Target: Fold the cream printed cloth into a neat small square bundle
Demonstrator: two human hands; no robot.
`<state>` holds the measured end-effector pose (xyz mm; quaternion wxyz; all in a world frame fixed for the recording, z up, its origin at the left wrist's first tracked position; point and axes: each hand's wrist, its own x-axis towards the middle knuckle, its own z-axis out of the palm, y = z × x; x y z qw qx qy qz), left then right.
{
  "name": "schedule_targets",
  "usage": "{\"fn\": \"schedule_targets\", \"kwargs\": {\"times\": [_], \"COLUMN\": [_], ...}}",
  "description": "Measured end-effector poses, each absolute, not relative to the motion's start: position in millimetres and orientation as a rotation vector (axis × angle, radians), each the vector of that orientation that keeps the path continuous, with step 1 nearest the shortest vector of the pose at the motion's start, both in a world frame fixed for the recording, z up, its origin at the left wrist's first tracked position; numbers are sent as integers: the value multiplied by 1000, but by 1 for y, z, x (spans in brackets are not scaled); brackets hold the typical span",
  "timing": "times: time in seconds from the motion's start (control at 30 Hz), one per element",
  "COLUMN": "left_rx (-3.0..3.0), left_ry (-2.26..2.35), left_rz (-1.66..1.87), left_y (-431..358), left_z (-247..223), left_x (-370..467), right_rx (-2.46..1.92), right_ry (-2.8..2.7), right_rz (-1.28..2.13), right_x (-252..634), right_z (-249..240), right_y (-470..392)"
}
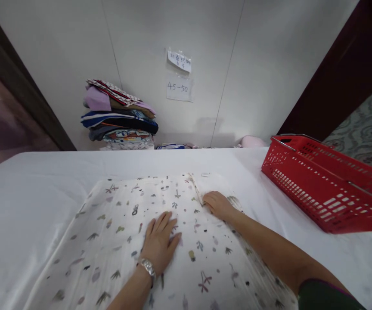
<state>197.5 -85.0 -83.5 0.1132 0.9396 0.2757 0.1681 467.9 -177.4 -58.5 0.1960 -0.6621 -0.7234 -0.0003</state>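
Note:
A thin white cloth (108, 249) with a small print of plants and leaves is spread over the white-covered table. My left hand (159, 243), with a silver watch or bracelet on the wrist, lies flat on the middle of the cloth with its fingers spread. Near the far right corner, my right hand (217, 205) has its fingers curled down on an edge of the cloth, where a strip is turned over and shows its plain side. The fingertips of that hand are partly hidden.
At the right stands a red plastic basket (315, 181) with metal handles. A stack of folded clothes (121, 116) is at the back left, by the wall. Two paper notes, one reading 45-50 (179, 88), are on the wall. A pink item (253, 141) shows behind the table's far edge.

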Motion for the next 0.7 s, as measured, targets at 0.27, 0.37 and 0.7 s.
{"fn": "schedule_targets", "kwargs": {"times": [0.27, 0.37, 0.7], "left_rx": [2758, 2770, 2741], "left_ry": [807, 799, 800], "left_rz": [512, 502, 526], "left_y": [-86, -86, -87], "left_z": [-82, -82, -84], "left_x": [197, 197, 197], "right_rx": [-2250, -2390, -2642], "right_ry": [-846, -728, -771], "right_rz": [114, 124, 179], "right_x": [547, 574, 580], "right_z": [-44, -42, -44], "right_y": [-136, -125, -113]}}
